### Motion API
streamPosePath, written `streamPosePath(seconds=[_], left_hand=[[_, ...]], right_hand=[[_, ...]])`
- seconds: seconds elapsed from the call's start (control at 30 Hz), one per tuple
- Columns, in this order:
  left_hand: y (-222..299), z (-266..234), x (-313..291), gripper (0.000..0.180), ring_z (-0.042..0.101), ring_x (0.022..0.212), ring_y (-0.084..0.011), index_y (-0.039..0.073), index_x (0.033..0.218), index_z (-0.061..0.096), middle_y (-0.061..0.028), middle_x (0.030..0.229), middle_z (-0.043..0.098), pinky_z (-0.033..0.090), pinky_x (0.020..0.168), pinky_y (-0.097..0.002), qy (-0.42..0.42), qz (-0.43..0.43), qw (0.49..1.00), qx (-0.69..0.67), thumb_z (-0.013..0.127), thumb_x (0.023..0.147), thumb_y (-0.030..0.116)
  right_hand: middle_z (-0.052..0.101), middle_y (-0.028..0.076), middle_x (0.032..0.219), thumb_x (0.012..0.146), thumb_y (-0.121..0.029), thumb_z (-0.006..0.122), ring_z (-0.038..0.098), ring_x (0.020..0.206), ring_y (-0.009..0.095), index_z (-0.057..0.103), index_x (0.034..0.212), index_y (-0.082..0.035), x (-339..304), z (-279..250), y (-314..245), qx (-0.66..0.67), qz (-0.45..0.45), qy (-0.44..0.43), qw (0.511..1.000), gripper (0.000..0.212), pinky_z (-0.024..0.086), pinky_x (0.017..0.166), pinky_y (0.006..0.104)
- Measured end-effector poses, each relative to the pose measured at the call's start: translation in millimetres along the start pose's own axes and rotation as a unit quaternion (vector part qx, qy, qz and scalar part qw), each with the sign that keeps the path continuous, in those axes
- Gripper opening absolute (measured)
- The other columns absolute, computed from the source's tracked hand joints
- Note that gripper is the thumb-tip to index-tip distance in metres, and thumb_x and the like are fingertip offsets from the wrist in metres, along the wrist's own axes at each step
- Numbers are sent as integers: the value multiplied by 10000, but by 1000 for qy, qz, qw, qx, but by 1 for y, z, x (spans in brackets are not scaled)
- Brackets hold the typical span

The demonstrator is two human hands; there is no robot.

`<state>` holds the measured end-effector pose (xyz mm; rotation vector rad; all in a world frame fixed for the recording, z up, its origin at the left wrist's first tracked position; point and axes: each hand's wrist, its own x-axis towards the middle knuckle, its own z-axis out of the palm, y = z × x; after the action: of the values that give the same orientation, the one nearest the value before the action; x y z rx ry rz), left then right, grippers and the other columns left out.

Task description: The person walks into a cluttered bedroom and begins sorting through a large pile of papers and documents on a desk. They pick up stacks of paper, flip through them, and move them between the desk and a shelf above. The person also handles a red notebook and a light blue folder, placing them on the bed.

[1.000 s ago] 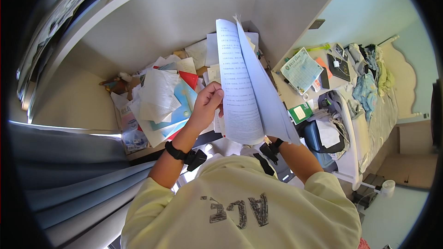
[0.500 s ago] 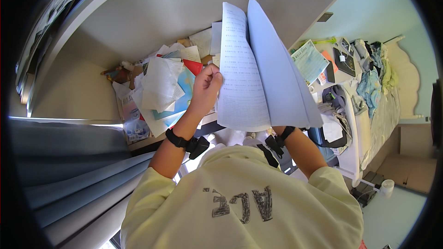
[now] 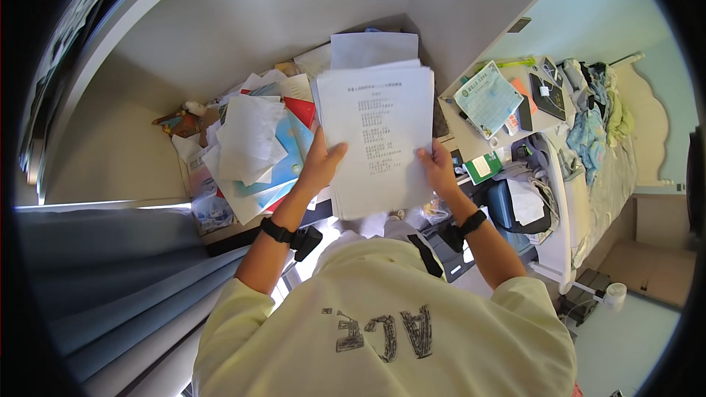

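A stack of printed paper sheets (image 3: 379, 140) is held up in front of me, its top page facing me. My left hand (image 3: 321, 162) grips the left edge with the thumb lying over the front. On the opposite edge my right hand (image 3: 439, 169) is closed with its thumb on the page. The other fingers of both hands are partly hidden behind the sheets. Just left of the stack lies a messy pile of loose white papers (image 3: 250, 136), with a red folder (image 3: 300, 110) and a light-blue booklet (image 3: 294, 151) among them.
The pile fills a shelf under a pale back wall (image 3: 294, 7). Grey-blue curtains (image 3: 110, 272) hang at the left. To the right, a desk holds a light-blue printed sheet (image 3: 489, 99) and a green booklet (image 3: 483, 167). A bed (image 3: 618, 162) with clothes stands beyond.
The sheets were fanned open and curled, hiding my right hand. Now they are closed into a flat stack, lower down, and both hands show at its sides.
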<state>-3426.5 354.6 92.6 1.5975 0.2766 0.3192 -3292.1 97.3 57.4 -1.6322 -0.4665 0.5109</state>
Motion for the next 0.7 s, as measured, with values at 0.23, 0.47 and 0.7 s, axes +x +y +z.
streamPosePath(seconds=[0.23, 0.47, 0.7], left_hand=[[-129, 21, -3, 615, 495, 1184, -372, -47, 1319, 338, -254, 1289, 485, 376, 1018, -426, 33, -111, 926, 359, 649, 840, 181], [-138, 46, -5, 751, 501, 1173, -415, -67, 1360, 280, -307, 1260, 488, 399, 991, -442, 95, -155, 949, 256, 682, 787, 204], [-130, 61, -6, 583, 664, 920, -343, -19, 1242, 435, -208, 983, 661, 517, 812, -413, 110, -298, 946, -70, 709, 752, 140]], right_hand=[[596, 191, 1052, 850, -299, 648, 590, 989, 325, 380, 1346, 46, -3, -16, 65, -399, 103, 21, 911, 661, 473, 852, 387], [627, 219, 1075, 804, -349, 690, 627, 983, 332, 455, 1296, 39, 6, -24, 108, -281, 159, 78, 943, 670, 489, 854, 394], [670, 177, 996, 784, -185, 683, 673, 841, 270, 613, 1102, 39, 29, -46, 107, -35, 281, -6, 959, 395, 525, 767, 348]])
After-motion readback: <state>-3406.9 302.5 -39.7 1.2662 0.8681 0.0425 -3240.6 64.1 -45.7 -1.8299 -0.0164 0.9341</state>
